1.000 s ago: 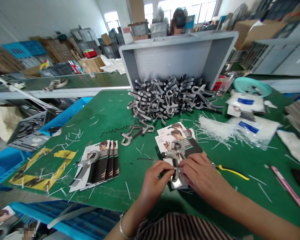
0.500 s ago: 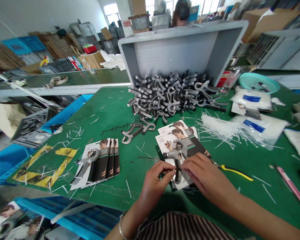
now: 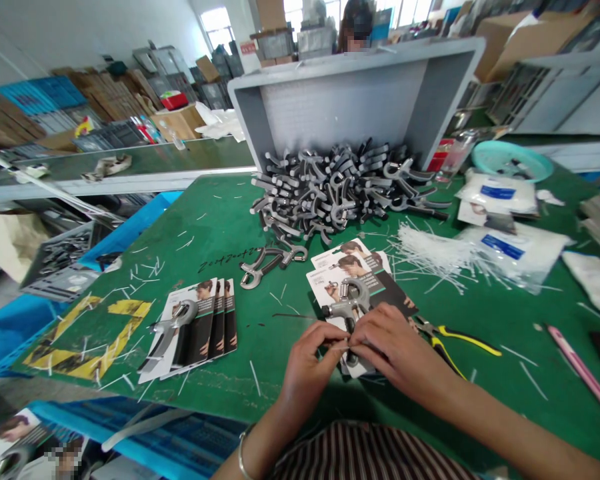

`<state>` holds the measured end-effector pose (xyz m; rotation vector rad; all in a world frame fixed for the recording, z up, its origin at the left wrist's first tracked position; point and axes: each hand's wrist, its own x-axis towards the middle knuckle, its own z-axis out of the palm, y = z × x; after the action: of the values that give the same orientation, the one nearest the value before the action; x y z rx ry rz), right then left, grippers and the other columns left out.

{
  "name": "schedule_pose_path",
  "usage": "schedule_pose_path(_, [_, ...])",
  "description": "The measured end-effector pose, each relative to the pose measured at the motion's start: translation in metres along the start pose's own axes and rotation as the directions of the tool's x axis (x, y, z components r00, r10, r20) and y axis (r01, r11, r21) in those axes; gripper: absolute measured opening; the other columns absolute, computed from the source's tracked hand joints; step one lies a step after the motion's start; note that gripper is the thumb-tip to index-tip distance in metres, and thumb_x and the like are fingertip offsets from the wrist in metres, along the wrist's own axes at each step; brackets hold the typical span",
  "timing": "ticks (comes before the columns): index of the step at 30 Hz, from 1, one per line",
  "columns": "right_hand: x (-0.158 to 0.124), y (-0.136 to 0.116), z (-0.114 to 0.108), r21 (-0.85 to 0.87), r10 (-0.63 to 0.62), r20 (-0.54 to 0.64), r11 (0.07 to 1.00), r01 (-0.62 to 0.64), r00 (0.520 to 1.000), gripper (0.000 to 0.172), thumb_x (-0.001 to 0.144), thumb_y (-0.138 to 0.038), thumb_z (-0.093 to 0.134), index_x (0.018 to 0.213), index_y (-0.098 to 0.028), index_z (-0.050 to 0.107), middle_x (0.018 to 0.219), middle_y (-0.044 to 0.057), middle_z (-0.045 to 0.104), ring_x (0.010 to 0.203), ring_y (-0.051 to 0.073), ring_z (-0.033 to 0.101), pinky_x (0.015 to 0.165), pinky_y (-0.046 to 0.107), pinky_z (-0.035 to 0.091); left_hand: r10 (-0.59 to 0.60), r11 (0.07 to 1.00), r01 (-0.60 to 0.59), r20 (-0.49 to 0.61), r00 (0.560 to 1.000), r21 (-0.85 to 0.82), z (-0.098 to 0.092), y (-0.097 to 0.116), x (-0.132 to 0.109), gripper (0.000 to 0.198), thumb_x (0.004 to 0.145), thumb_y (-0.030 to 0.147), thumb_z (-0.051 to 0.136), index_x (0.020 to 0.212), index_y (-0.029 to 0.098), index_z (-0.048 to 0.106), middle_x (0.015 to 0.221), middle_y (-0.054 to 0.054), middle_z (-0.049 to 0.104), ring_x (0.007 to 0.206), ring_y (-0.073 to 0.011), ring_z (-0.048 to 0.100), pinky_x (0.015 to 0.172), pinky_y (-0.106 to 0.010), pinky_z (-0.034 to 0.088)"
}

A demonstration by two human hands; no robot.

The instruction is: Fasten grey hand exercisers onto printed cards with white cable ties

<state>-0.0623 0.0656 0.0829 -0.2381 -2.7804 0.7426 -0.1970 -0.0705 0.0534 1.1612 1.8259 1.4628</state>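
Observation:
My left hand [image 3: 310, 353] and my right hand [image 3: 395, 343] meet over a grey hand grip strengthener [image 3: 349, 308] lying on a printed retail card [image 3: 337, 283]. The left fingers pinch a thin white cable tie [image 3: 341, 347] at the strengthener's handle, and the right fingers press on the handle beside it. The hands hide the strengthener's lower handle. Yellow-handled pliers [image 3: 453, 341] lie just right of my right hand. Another strengthener [image 3: 273, 265] lies loose above the hands, and a heap of several others [image 3: 320, 193] sits beyond it.
A green work table [image 3: 130, 267] is littered with white tie offcuts. On it are carded strengtheners [image 3: 190, 330], loose white ties [image 3: 430, 252], bagged ties [image 3: 513, 250], a pink utility knife [image 3: 583, 370] and a tilted grey bin [image 3: 345, 93]. A person [image 3: 357, 30] stands beyond the bin.
My right hand has shifted left and uncovered the jaws and second handle of the pliers. My left fingers now pinch the white tie closer to the handle. The view has drifted slightly.

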Motion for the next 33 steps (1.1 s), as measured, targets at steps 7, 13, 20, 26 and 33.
schedule_pose_path(7, [-0.006, 0.004, 0.005, -0.179, -0.124, -0.051, 0.977, 0.113, 0.991, 0.018, 0.099, -0.024, 0.05, 0.092, -0.018, 0.066, 0.087, 0.007, 0.066, 0.083, 0.021, 0.05, 0.076, 0.037, 0.036, -0.016, 1.0, 0.016, -0.015, 1.0, -0.007, 0.002, -0.001, 0.001, 0.008, 0.086, 0.015, 0.063, 0.088, 0.018, 0.071, 0.086, -0.003, 0.069, 0.083, -0.0163, 0.063, 0.078, -0.026, 0.048])
schedule_pose_path(13, [-0.003, 0.005, 0.007, -0.237, -0.171, -0.04, 0.959, 0.157, 0.984, 0.017, 0.098, -0.022, 0.051, 0.09, -0.017, 0.066, 0.086, 0.006, 0.067, 0.082, 0.021, 0.051, 0.076, 0.037, 0.035, -0.023, 1.0, 0.023, -0.022, 0.999, -0.008, 0.005, -0.004, 0.005, 0.007, 0.086, 0.017, 0.063, 0.086, 0.018, 0.07, 0.084, -0.002, 0.067, 0.08, -0.0158, 0.061, 0.074, -0.026, 0.047])
schedule_pose_path(20, [0.002, 0.002, 0.001, -0.221, -0.12, -0.093, 0.97, 0.097, 0.988, 0.022, 0.099, -0.025, 0.049, 0.088, -0.017, 0.066, 0.082, 0.008, 0.065, 0.08, 0.021, 0.053, 0.074, 0.036, 0.038, -0.058, 0.998, 0.058, -0.026, 0.998, 0.0, 0.004, -0.005, 0.003, 0.007, 0.087, 0.02, 0.062, 0.087, 0.018, 0.07, 0.086, -0.003, 0.067, 0.08, -0.016, 0.062, 0.075, -0.025, 0.047])
schedule_pose_path(26, [-0.005, 0.012, -0.004, -0.2, -0.083, -0.047, 0.977, 0.072, 0.995, 0.02, 0.1, -0.023, 0.048, 0.092, -0.016, 0.065, 0.084, 0.009, 0.065, 0.083, 0.023, 0.052, 0.076, 0.037, 0.04, -0.106, 0.993, 0.104, -0.027, 0.994, -0.047, 0.002, -0.005, 0.0, 0.006, 0.087, 0.02, 0.065, 0.087, 0.018, 0.07, 0.087, -0.003, 0.068, 0.082, -0.0158, 0.063, 0.075, -0.024, 0.048])
schedule_pose_path(33, [-0.002, 0.011, -0.003, -0.268, -0.083, -0.027, 0.961, 0.073, 0.996, 0.022, 0.099, -0.022, 0.047, 0.089, -0.016, 0.066, 0.083, 0.009, 0.064, 0.082, 0.023, 0.051, 0.075, 0.037, 0.039, -0.091, 0.994, 0.089, -0.027, 0.995, -0.069, 0.004, -0.006, -0.001, 0.005, 0.087, 0.02, 0.065, 0.086, 0.018, 0.07, 0.086, -0.003, 0.067, 0.082, -0.0154, 0.061, 0.076, -0.025, 0.047])
